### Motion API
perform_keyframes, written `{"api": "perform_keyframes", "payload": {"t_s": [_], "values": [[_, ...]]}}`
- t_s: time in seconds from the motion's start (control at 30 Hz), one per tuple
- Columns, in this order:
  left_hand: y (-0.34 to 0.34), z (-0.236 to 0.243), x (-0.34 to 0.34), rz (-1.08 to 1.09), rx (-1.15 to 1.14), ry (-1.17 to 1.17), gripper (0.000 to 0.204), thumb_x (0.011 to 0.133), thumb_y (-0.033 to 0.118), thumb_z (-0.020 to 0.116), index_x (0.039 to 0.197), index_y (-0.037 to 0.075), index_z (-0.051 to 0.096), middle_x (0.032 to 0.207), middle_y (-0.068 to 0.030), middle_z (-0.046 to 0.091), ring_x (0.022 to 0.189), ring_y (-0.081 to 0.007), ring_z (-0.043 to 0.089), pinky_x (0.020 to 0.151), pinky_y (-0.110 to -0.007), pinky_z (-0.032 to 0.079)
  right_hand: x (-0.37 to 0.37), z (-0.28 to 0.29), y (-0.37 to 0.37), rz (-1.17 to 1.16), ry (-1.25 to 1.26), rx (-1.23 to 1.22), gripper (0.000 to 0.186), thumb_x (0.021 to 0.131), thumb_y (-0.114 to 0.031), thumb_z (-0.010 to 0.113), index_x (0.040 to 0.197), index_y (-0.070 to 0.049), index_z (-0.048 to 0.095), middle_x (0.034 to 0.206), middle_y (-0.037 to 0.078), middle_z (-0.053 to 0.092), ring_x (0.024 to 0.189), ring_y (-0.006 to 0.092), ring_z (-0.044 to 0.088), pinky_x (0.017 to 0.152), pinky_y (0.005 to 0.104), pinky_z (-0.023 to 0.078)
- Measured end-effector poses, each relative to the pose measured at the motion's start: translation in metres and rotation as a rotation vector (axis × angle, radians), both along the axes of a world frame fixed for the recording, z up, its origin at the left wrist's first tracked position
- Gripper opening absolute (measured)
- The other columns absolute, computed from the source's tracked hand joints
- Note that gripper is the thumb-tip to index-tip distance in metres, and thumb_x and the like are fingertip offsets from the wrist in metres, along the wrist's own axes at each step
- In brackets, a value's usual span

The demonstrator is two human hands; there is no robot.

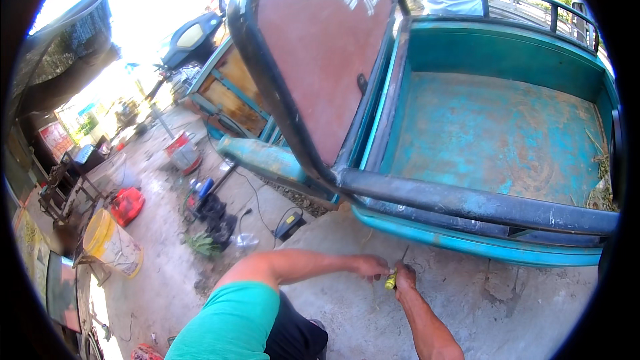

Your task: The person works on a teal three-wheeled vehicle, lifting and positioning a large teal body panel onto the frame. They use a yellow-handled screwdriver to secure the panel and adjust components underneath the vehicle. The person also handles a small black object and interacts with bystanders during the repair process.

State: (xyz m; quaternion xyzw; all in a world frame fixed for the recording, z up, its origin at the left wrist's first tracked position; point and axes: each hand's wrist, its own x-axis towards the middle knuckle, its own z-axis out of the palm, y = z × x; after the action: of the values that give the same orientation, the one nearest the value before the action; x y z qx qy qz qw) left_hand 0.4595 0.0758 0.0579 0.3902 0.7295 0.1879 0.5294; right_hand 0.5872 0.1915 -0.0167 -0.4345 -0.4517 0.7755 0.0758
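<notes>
My right hand (405, 277) is closed round a screwdriver with a yellow handle (391, 282). Its thin dark shaft appears to stick out above my fist. Close beside it, my left hand (373, 267) has its fingers pinched together, almost touching the handle; what they hold, if anything, is too small to make out. Both hands are over the concrete floor (347, 307), just short of the teal cargo tricycle (467, 237). Its cargo bed (460, 133) has a worn, scuffed floor, and a dark tube frame with a reddish-brown panel (313, 47) rises at the left.
On the ground to the left are a yellow-white bucket (113, 247), a red plastic object (127, 206), a blue-and-black power tool (200, 188) and a black box with a cable (289, 225). A red-and-white bucket (183, 153) stands farther off. Two people are beyond the tricycle.
</notes>
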Motion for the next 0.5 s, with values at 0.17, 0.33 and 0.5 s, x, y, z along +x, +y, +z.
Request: {"api": "perform_keyframes", "payload": {"t_s": [0.17, 0.33, 0.5], "values": [[-0.005, -0.011, -0.015, -0.049, 0.037, 0.111, 0.055, 0.096, 0.053, 0.047, 0.104, 0.001, 0.061, 0.091, -0.0138, 0.067, 0.074, -0.0234, 0.067, 0.068, -0.039, 0.053, -0.008, 0.010, -0.003, -0.072, 0.056, -0.095, 0.022, 0.090, -0.025, 0.063, 0.098, -0.006, 0.057, 0.084, 0.006, 0.057, 0.070, 0.0188, 0.057, 0.056, 0.0367, 0.048], [-0.016, -0.014, -0.022, -0.092, 0.018, 0.171, 0.050, 0.096, 0.049, 0.047, 0.101, 0.001, 0.062, 0.089, -0.0143, 0.065, 0.072, -0.0241, 0.066, 0.072, -0.040, 0.052, -0.016, 0.027, -0.015, -0.113, 0.119, -0.234, 0.021, 0.092, -0.024, 0.061, 0.105, -0.009, 0.054, 0.087, 0.007, 0.057, 0.072, 0.0196, 0.057, 0.056, 0.0356, 0.048], [-0.016, -0.003, -0.028, -0.332, 0.113, 0.326, 0.036, 0.094, 0.037, 0.048, 0.098, 0.004, 0.063, 0.097, -0.0164, 0.063, 0.088, -0.0293, 0.065, 0.076, -0.045, 0.051, -0.016, 0.051, -0.017, -0.130, 0.151, -0.268, 0.018, 0.093, -0.019, 0.057, 0.109, -0.010, 0.052, 0.089, 0.007, 0.057, 0.075, 0.0197, 0.058, 0.057, 0.0352, 0.049]]}}
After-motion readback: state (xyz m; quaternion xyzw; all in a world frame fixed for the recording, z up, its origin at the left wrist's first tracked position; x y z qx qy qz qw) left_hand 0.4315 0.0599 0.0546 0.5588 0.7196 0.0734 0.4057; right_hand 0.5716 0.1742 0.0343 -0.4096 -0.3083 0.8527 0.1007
